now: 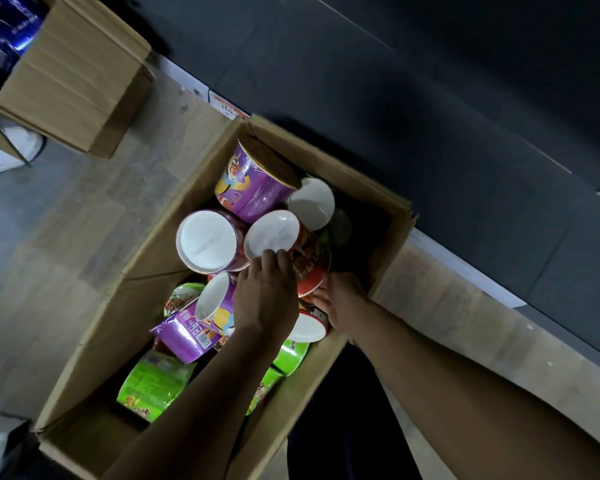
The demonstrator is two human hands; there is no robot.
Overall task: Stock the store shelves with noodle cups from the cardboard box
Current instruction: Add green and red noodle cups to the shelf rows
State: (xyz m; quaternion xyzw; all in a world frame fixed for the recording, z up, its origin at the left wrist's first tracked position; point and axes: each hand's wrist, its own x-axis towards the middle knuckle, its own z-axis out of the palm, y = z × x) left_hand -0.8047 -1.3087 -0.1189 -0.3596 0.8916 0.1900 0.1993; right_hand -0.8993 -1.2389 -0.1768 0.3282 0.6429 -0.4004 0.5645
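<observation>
An open cardboard box on the floor holds several noodle cups lying jumbled: purple, green and red ones. A red noodle cup lies on its side in the middle, its white base facing up and left. My left hand reaches into the box and its fingers curl over this cup near the base. My right hand holds the cup's wide lid end from the right. A second red cup lies just below, partly hidden by both hands.
A dark store shelf with a white price strip runs diagonally beside the box. A second cardboard box with blue packages stands at the upper left. Wood-look floor surrounds the boxes.
</observation>
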